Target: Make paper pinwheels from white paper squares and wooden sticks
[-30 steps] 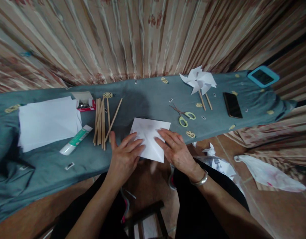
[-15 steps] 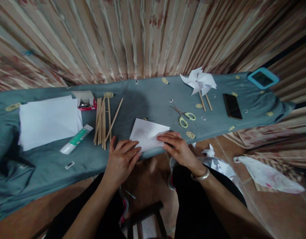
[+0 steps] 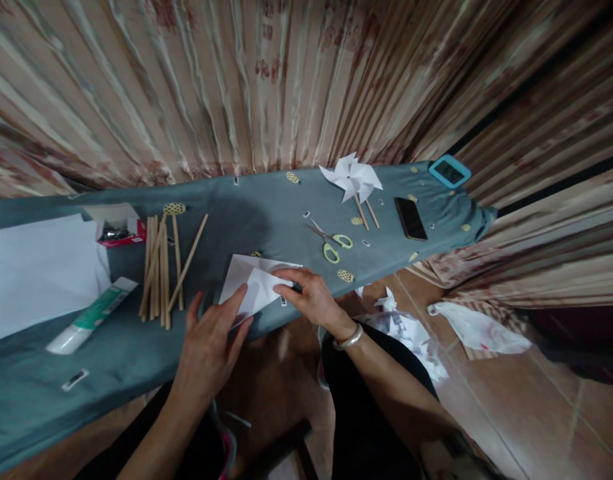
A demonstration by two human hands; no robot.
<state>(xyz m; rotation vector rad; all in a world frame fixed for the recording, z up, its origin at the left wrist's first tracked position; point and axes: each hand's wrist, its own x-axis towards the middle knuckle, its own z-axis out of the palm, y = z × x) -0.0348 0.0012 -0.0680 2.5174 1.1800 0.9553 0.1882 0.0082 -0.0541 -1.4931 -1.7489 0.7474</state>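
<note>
Curtain (image 3: 286,87): striped, pleated, fills 12 o'clock.
Floor (image 3: 511,400): brown tile, 5 o'clock.
Table (image 3: 266,207): long, teal cloth.
Paper stack (image 3: 36,273): white, 9 o'clock.
Bag (image 3: 479,330): white plastic, on floor, 4 o'clock.
Sheet (image 3: 254,287): white, folded, at near table edge, centre.
Left hand (image 3: 209,343): flat, fingers spread, fingertips on sheet's near corner.
Right hand (image 3: 311,297): fingers bent, pressing sheet's right edge.
Sticks (image 3: 161,267): wooden bundle, 10 o'clock of left hand.
Glue tube (image 3: 91,317): white-green.
Pinwheel (image 3: 352,179): 1 o'clock.
Phone (image 3: 410,219): black.
Scissors (image 3: 331,241): green handles.
</note>
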